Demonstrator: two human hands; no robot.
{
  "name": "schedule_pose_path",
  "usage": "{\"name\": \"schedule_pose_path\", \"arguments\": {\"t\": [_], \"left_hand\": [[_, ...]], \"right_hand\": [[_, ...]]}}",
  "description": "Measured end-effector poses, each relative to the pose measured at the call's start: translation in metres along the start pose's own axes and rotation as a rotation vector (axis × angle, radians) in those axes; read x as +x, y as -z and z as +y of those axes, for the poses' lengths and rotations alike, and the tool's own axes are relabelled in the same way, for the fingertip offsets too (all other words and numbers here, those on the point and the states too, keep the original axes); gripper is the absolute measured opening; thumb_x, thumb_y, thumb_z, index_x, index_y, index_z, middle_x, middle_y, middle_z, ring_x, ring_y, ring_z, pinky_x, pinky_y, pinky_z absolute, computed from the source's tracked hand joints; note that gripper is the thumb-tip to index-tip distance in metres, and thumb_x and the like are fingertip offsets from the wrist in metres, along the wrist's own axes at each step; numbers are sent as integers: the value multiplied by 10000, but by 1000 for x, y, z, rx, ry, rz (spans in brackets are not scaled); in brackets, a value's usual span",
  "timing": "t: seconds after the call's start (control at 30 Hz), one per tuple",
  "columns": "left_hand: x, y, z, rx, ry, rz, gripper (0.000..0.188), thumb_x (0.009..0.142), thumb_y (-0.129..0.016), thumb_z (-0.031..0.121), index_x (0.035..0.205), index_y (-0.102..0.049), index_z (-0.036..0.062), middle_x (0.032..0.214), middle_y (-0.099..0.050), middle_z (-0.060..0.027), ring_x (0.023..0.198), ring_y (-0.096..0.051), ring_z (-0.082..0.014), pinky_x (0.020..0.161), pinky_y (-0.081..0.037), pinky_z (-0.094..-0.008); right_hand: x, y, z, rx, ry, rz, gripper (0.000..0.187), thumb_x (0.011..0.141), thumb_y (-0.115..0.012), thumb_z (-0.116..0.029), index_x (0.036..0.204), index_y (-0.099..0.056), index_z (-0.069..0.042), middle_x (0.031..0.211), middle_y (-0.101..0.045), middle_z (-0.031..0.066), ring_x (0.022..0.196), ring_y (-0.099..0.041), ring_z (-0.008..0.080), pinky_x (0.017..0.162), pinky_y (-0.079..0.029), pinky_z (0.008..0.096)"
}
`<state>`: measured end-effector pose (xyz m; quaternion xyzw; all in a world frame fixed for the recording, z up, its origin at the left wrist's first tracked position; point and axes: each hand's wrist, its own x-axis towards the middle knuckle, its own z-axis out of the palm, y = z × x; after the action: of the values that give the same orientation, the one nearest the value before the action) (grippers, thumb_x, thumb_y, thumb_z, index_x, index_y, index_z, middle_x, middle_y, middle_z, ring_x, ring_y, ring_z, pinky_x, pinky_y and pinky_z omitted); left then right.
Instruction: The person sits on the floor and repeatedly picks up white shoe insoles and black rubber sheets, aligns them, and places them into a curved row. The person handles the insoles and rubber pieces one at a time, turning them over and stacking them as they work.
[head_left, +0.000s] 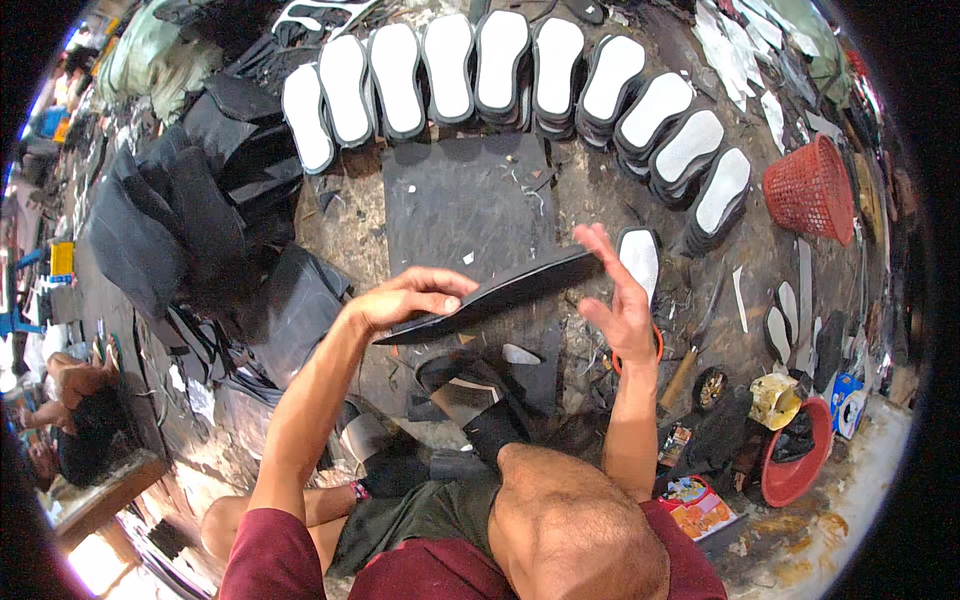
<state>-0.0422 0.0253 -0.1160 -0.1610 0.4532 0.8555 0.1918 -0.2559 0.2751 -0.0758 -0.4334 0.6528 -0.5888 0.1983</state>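
Note:
My left hand [425,298] grips the near end of a black shoe sole [515,283], thumb on one face. The sole is thin, held tilted in the air above my legs, its far end rising to the right. My right hand [622,300] stands open by that far end, fingers stretched and thumb apart; whether its fingers touch the sole I cannot tell. Just behind the right hand lies a white-topped sole [638,258]. A dark square board [465,195] lies on the ground beyond the held sole.
Stacks of black soles with white tops [502,62] form an arc at the back. Black sheets [160,220] are heaped at left. At right are a red basket [808,188], a red bowl [800,465] and a wooden-handled tool [680,378]. Another person's hand [75,385] shows far left.

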Motion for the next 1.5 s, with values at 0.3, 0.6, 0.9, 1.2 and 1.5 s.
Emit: {"name": "schedule_pose_path", "arguments": {"t": [0.3, 0.6, 0.9, 1.2, 1.5], "left_hand": [[-37, -62, -9, 283, -28, 213, 557, 836, -814, 69, 1334, -579, -16, 1071, -709, -49, 963, -640, -102, 873, -527, -273], [-22, -91, -8, -533, -333, 419, 386, 965, -623, 56, 1343, -568, 0, 1238, -678, -113, 1082, -676, -196, 968, -552, -363], [-23, -121, 9, -450, -396, 771, 509, 972, -673, 155, 1420, -503, -18, 964, -681, -17, 751, -586, -66, 696, -489, -225], [34, -84, -73, 1008, -436, 941, 396, 842, -769, 194, 1204, -687, 55, 1313, -584, -183, 1239, -515, -368, 1048, -427, -439], [87, -140, -49, -108, -498, 751, 644, 877, -777, 146, 1435, -484, 15, 1352, -603, -188, 1285, -547, -244, 1036, -470, -372]], "right_hand": [[63, -8, -18, 112, -480, 214, 250, 875, -765, -156, 1040, -749, 32, 937, -755, 75, 858, -692, 158, 841, -524, 283], [14, -48, -29, 413, -477, 93, 997, 725, -896, -208, 1523, -337, 7, 1567, -348, 234, 1448, -351, 349, 1197, -269, 451], [-1, -54, -55, -490, 332, -286, 575, 843, -761, -341, 1339, -619, -89, 1432, -551, 165, 1351, -509, 333, 1071, -425, 468], [-10, -16, 108, -542, -249, 493, 850, 828, -813, -354, 1492, -404, -15, 1331, -595, 212, 1188, -610, 310, 981, -476, 396], [-3, -23, -19, -765, -375, 279, 1248, 610, -919, -256, 1589, -166, -73, 1287, -585, 237, 1080, -569, 440, 943, -448, 508]]}}
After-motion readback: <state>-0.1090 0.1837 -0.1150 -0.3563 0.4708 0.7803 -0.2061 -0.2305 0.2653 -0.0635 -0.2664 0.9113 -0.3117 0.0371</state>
